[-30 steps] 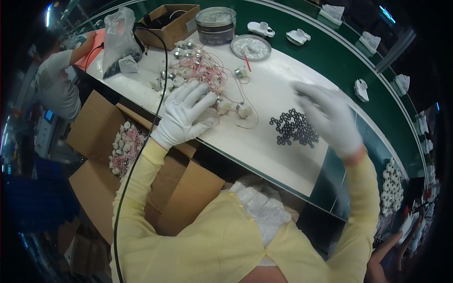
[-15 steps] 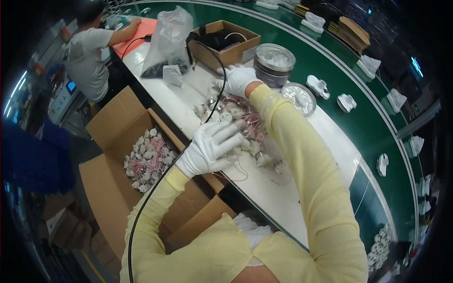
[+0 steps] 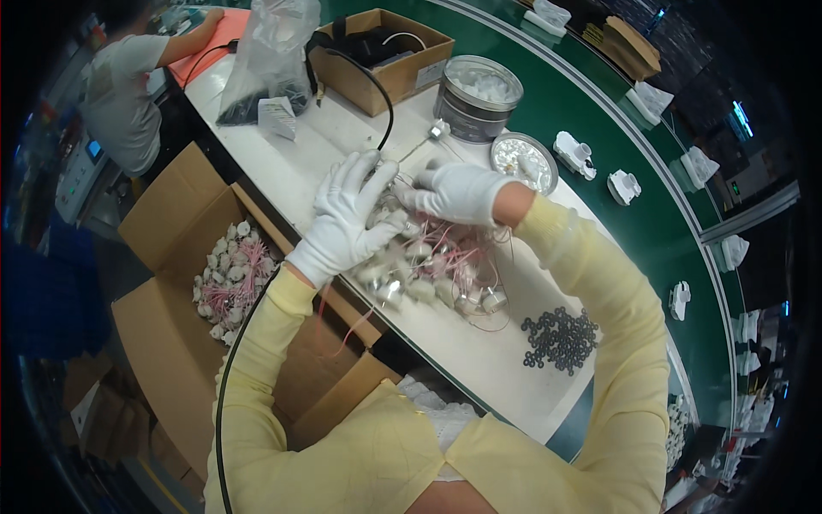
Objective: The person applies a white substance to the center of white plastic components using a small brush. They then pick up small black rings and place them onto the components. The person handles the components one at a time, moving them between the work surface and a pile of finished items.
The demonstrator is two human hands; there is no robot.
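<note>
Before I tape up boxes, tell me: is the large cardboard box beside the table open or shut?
The large cardboard box is open: its flaps are spread outward, and white parts with pink wires show inside.

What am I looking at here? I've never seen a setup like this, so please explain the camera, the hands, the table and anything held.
There is no machine: these are a person's own hands in white gloves. The camera sits on their head and looks down through a wide fisheye lens, so straight edges bend.

On the white table lies a heap of small parts with pink wires. Nearby are a pile of black rings, a round tin and a cardboard box. A larger open carton beside the table contains similar wired parts.

The left hand is spread at the heap's edge. The right hand reaches in beside it, but its fingertips are blurred, so I can't tell whether it holds anything.
</note>
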